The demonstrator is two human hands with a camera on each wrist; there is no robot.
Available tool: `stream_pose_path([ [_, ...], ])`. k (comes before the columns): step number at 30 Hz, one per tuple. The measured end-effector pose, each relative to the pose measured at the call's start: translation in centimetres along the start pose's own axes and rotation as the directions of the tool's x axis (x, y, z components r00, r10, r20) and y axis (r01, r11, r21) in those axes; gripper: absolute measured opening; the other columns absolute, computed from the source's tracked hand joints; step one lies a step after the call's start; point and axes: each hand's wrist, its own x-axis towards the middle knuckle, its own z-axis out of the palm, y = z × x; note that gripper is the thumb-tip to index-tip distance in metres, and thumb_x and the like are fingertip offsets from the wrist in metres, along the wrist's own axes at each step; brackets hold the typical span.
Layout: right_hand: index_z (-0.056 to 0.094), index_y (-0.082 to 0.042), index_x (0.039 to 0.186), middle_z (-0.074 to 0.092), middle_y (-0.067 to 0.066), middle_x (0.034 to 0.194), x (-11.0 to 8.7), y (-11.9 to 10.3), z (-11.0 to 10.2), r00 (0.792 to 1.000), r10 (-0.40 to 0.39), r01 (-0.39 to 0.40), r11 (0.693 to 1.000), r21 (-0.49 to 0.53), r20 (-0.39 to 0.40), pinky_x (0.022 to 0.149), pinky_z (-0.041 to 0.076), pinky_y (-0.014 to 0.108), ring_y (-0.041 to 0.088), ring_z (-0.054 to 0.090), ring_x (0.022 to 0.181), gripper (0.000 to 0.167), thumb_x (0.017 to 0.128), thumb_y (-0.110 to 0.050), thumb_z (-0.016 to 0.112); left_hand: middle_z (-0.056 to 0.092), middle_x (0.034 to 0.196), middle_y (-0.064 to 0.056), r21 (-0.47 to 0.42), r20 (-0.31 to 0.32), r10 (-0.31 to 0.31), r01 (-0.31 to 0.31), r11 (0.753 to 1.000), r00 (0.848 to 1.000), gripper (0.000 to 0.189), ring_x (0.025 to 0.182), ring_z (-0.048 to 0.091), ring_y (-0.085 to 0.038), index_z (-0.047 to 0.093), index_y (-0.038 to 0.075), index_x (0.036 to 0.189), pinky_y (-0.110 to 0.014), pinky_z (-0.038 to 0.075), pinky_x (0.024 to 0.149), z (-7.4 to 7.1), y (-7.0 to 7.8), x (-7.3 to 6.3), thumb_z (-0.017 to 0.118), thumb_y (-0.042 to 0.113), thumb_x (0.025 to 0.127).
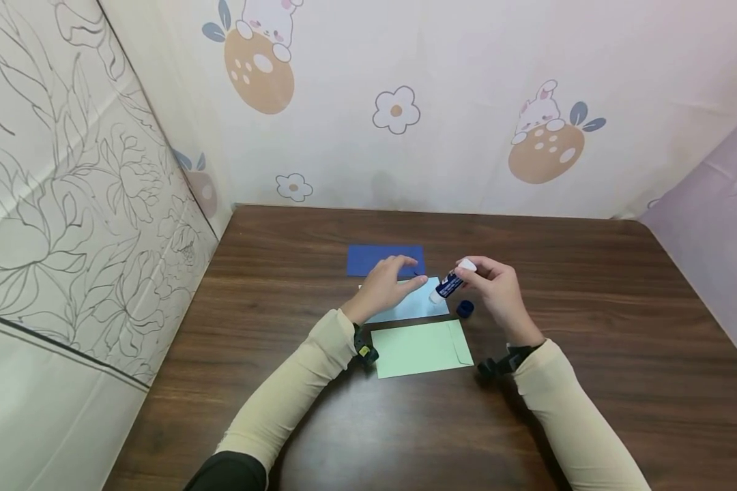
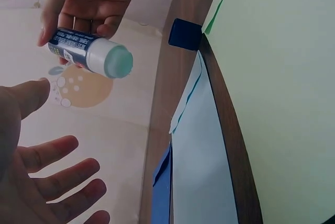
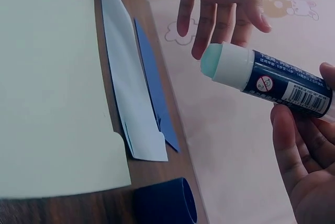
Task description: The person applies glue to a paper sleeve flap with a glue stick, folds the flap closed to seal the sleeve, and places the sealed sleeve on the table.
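Note:
My right hand (image 1: pixel 496 290) pinches an uncapped glue stick (image 1: pixel 450 284) by its rear end, tilted above the table. Its rounded greenish glue tip (image 3: pixel 211 60) is bare in the right wrist view. Beside it, my left hand (image 1: pixel 385 286) hovers over the papers, fingers spread and holding nothing. Below the hands lie a light blue envelope (image 1: pixel 405 311) and, nearer to me, a pale green envelope (image 1: pixel 417 349) with its flap side to the right. Farther back is a dark blue envelope (image 1: pixel 374 260), partly hidden by my left hand. The glue stick's dark blue cap (image 1: pixel 465 309) lies right of the light blue envelope.
The brown wooden table (image 1: pixel 620 327) runs out to both sides. A patterned wall covering (image 1: pixel 448 157) rises behind its back edge, and a floral-drawn panel (image 1: pixel 67 191) stands on the left. Each wrist wears a dark strapped camera.

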Motion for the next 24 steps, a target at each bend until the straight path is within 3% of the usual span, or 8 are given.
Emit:
stream_pose_path([
  [7, 0.066, 0.007, 0.106, 0.070, -0.009, 0.088, -0.2, 0.3, 0.7, 0.999, -0.010, 0.008, 0.999, 0.036, 0.044, 0.069, 0.058, 0.023, 0.006, 0.065, 0.075, 0.023, 0.093, -0.011, 0.066, 0.055, 0.140, -0.008, -0.065, 0.054, -0.010, 0.014, 0.998, 0.999, 0.057, 0.133, 0.047, -0.027, 0.054, 0.010, 0.137, -0.047, 0.041, 0.107, 0.1, -0.1, -0.6, 0.058, 0.047, 0.095],
  [14, 0.067, 0.006, 0.105, 0.070, -0.008, 0.088, -0.4, 0.7, 1.0, 0.998, -0.026, 0.024, 0.999, 0.039, 0.053, 0.069, 0.058, 0.024, 0.007, 0.066, 0.075, 0.021, 0.093, -0.010, 0.066, 0.059, 0.136, -0.005, -0.096, 0.069, 0.012, -0.005, 0.995, 0.998, 0.052, 0.131, 0.049, -0.025, 0.057, 0.012, 0.134, -0.046, 0.041, 0.106, 0.3, -0.5, -0.9, 0.062, 0.045, 0.093],
  [24, 0.061, 0.016, 0.109, 0.067, -0.007, 0.085, -0.4, 1.0, 1.2, 0.998, -0.017, 0.017, 1.000, 0.008, 0.054, 0.065, 0.058, 0.026, 0.015, 0.064, 0.068, 0.030, 0.094, -0.009, 0.064, 0.061, 0.131, -0.007, -0.117, 0.077, 0.045, -0.036, 0.992, 0.996, 0.043, 0.125, 0.054, -0.025, 0.062, 0.009, 0.127, -0.043, 0.045, 0.101, 0.8, -0.8, -1.0, 0.065, 0.036, 0.093],
])
